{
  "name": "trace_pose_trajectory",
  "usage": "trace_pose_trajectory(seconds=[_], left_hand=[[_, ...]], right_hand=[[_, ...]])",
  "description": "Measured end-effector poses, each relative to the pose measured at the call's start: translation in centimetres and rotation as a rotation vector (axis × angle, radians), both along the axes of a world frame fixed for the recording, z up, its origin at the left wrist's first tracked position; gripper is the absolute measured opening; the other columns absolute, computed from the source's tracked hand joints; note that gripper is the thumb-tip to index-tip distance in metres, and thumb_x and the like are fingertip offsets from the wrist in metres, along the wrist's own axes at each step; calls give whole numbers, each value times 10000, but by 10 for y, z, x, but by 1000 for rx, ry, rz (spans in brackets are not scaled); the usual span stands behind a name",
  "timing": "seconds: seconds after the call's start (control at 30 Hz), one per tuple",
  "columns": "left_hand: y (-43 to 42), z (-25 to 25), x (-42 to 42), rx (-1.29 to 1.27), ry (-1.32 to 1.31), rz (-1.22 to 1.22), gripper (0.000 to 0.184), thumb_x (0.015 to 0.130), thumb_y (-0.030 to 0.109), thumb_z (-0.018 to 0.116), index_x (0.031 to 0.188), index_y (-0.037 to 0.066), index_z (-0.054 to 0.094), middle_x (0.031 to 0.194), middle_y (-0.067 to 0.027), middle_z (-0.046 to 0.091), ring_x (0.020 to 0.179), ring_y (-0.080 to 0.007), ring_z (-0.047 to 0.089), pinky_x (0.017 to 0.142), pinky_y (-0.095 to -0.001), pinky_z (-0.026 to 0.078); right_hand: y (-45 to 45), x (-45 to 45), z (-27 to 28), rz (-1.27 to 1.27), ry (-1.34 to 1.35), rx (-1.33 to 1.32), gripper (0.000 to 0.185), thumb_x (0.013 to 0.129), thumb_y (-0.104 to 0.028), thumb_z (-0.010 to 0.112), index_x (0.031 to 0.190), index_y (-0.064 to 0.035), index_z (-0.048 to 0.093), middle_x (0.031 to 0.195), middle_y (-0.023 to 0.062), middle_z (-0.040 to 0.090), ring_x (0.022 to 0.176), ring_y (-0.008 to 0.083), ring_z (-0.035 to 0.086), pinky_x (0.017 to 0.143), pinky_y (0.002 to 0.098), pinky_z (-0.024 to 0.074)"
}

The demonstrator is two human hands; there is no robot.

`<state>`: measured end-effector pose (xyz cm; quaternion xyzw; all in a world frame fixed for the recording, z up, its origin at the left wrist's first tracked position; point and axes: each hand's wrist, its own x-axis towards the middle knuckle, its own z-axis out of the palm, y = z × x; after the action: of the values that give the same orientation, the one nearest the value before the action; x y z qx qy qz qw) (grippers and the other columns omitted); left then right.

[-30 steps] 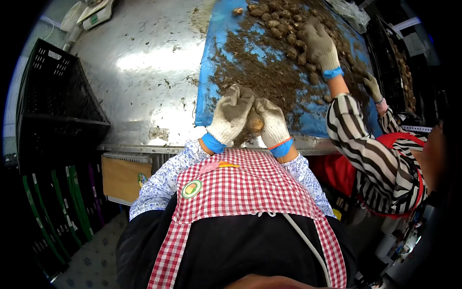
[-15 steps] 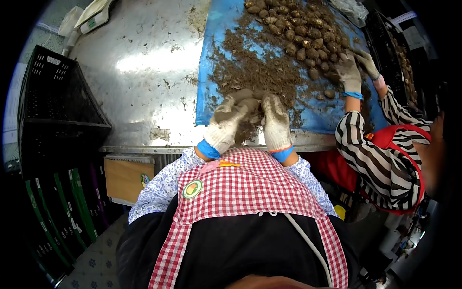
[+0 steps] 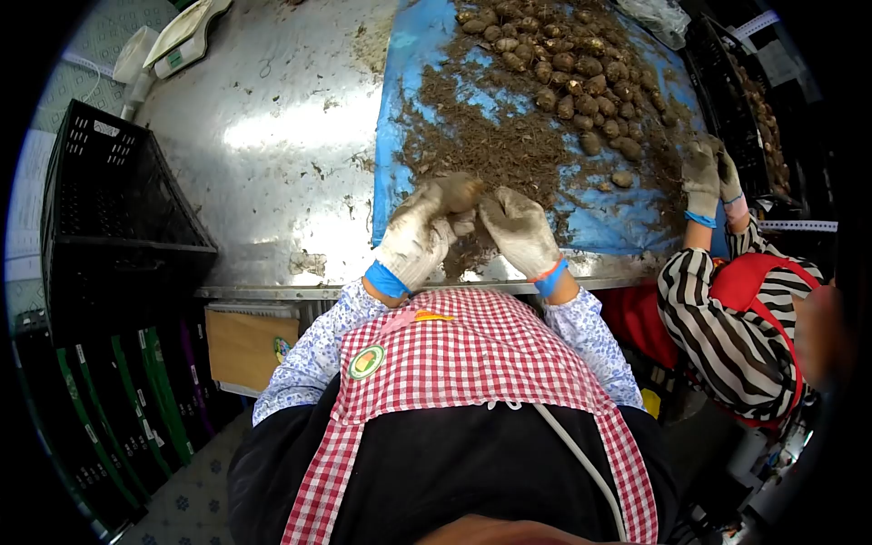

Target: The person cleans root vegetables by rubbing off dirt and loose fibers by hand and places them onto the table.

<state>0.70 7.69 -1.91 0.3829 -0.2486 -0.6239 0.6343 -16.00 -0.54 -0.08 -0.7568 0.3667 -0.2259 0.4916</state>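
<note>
My left hand (image 3: 416,234), in a soiled white glove, is closed around a brown root (image 3: 464,189) above the near part of the soil pile. Beside it, my right hand (image 3: 521,232), also gloved, has its fingers pressed together close to the root's right end. Whatever may be between those fingers is too small to make out. Loose brown soil and fibres (image 3: 509,150) lie on the blue sheet (image 3: 392,136) just beyond both hands. A heap of round brown roots (image 3: 581,77) rests farther back on the sheet.
A co-worker's gloved hands (image 3: 713,173) are at the sheet's right side, by a black crate of roots (image 3: 740,118). Another black crate (image 3: 127,191) stands at left. A scale (image 3: 186,45) sits at the metal table's (image 3: 272,173) back left. Clear plastic (image 3: 658,20) lies behind.
The root has come into view at my left fingertips, which were lower and partly hid it. My right hand has tilted inward. The co-worker's hands have moved right, away from the heap.
</note>
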Motion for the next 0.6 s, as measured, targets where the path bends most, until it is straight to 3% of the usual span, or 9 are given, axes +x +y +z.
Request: trace_pose_trajectory(seconds=[0.07, 0.1, 0.13, 0.23, 0.3, 0.37, 0.47, 0.57, 0.6], left_hand=[[-3, 8, 5, 64, 209, 9, 380, 1005, 238, 422, 1297, -3, 447, 1186, -161, 555, 954, -186, 616, 776, -213, 550], [-6, 10, 8, 90, 316, 23, 379, 1009, 230, 412, 1302, -8, 440, 1229, -176, 533, 966, -182, 612, 782, -193, 546], [-8, 8, 12, 99, 233, 0, 390, 999, 246, 440, 1303, 1, 439, 1261, -169, 513, 991, -196, 606, 803, -226, 552], [-15, -6, -4, 216, -81, 187, 406, 969, 232, 515, 1296, 2, 442, 1058, -108, 597, 884, -152, 619, 712, -245, 548], [-22, 21, -13, 58, -38, 86, 386, 953, 210, 552, 1285, 37, 457, 1114, -103, 594, 976, -164, 612, 774, -281, 546], [-24, 21, -9, 114, 16, 65, 401, 950, 224, 559, 1285, 28, 458, 1156, -112, 589, 964, -169, 617, 781, -274, 548], [-31, 26, -4, 198, 52, 63, 382, 949, 214, 557, 1266, 18, 470, 1177, -127, 585, 917, -172, 624, 770, -282, 550], [-48, 12, 18, 3, 282, 32, 339, 952, 205, 547, 1220, 5, 495, 1181, -141, 583, 866, -175, 624, 762, -300, 554], [-53, 17, 26, 6, 255, 73, 354, 966, 268, 513, 1192, -3, 544, 1139, -137, 582, 844, -188, 593, 721, -292, 543]], right_hand=[[-18, -3, -8, 136, 208, -884, 125, 941, -117, 525, 926, -11, 589, 821, 47, 622, 654, 113, 577, 544, 275, 468], [-10, -6, -9, -95, 64, -86, 100, 923, -60, 513, 948, -13, 598, 872, 71, 621, 691, 140, 584, 560, 282, 476], [-12, -5, 3, -115, -26, 44, 108, 919, -62, 523, 975, -20, 605, 873, 82, 620, 714, 143, 594, 571, 285, 483], [-20, 0, -16, -40, -121, 441, 135, 917, -82, 544, 1017, -37, 622, 880, 104, 617, 748, 159, 620, 596, 292, 507], [-17, 7, 22, 138, 162, -363, 134, 903, -92, 573, 1009, -47, 642, 896, 103, 623, 759, 194, 638, 599, 303, 533], [-28, 5, 18, 240, 153, -733, 132, 876, -77, 595, 988, -29, 646, 902, 113, 628, 741, 227, 635, 604, 313, 540], [-35, 4, -4, 269, 42, -571, 165, 850, -82, 588, 985, 2, 629, 907, 144, 627, 740, 270, 633, 641, 351, 538], [-64, 3, -26, 334, 529, -475, 200, 865, -117, 531, 999, 6, 613, 926, 163, 626, 791, 303, 626, 693, 383, 534], [-80, 0, -42, 289, 569, -594, 223, 882, -114, 540, 1020, 39, 627, 935, 157, 632, 879, 266, 619, 759, 371, 519]])
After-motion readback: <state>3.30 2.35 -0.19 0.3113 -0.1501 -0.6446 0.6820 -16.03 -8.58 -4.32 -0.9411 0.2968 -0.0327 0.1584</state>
